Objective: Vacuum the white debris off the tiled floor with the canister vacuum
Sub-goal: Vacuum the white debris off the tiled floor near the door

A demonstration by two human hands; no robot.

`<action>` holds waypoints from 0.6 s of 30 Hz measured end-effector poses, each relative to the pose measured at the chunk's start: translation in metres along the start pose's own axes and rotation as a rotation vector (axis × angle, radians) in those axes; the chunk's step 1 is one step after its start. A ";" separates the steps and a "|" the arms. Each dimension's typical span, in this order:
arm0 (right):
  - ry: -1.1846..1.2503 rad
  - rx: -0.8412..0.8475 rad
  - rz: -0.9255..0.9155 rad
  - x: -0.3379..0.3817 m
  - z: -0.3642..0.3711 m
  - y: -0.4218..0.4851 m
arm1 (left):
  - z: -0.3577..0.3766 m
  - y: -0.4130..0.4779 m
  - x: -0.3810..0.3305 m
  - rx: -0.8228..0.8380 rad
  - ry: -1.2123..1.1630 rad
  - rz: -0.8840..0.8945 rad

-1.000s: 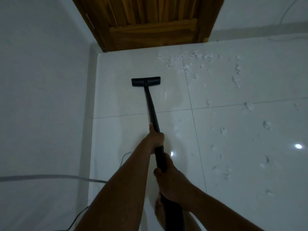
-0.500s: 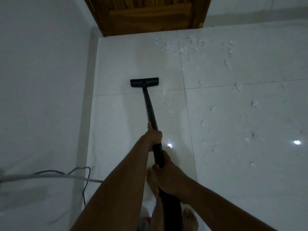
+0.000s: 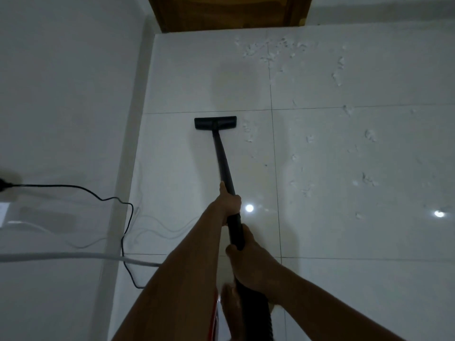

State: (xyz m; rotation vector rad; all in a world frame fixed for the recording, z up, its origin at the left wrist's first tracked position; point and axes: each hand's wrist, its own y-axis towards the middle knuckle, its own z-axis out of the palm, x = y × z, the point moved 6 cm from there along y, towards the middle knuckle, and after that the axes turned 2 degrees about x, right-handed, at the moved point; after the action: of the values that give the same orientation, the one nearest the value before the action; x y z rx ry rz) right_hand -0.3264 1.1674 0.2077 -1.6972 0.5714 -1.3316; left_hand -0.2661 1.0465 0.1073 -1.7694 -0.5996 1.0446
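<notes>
The glossy tiled floor (image 3: 344,242) lay pale under you, crossed by dark grout lines and mirroring two bright light spots. At the bottom edge a bare foot (image 3: 232,308) showed between your forearms, blurred, and the thin red sliver (image 3: 216,313) beside it was too cut off to identify. The black ribbed hose (image 3: 256,313) dropped out of the frame at bottom centre, so the canister itself was out of sight. At lower left a black cord (image 3: 98,195) ran from the left edge across the white wall (image 3: 61,82) to the floor, crossing a pale tube (image 3: 61,255) that was also cut by the left edge.

Your right grip (image 3: 253,264), low centre, was clenched around the thick lower end of the wand (image 3: 222,158). Your left grip (image 3: 230,203), further up on an outstretched arm, wrapped the wand too, thumb laid along it.

The wand slanted up-frame to the floor head (image 3: 215,123), which sat on the floor mid-frame, just below a grout line. A few flecks of white debris (image 3: 268,50) lay just right of the head; more was scattered over the right half, thickest at upper centre near the wooden door (image 3: 229,11), of which only the bottom showed.
</notes>
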 end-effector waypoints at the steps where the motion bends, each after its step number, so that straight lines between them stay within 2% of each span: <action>1: -0.003 -0.003 0.002 -0.005 0.003 -0.003 | 0.003 -0.004 0.005 0.001 0.004 -0.005; 8: 0.046 -0.019 0.029 -0.039 0.032 -0.026 | 0.015 -0.028 0.044 0.020 0.008 0.002; 18: -0.039 -0.050 0.046 -0.075 0.072 -0.084 | 0.037 -0.081 0.101 0.045 0.020 0.021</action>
State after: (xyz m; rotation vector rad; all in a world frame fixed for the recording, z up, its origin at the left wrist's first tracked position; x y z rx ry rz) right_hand -0.2966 1.2947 0.2366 -1.7365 0.6222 -1.2589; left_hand -0.2415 1.1764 0.1356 -1.7486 -0.5424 1.0462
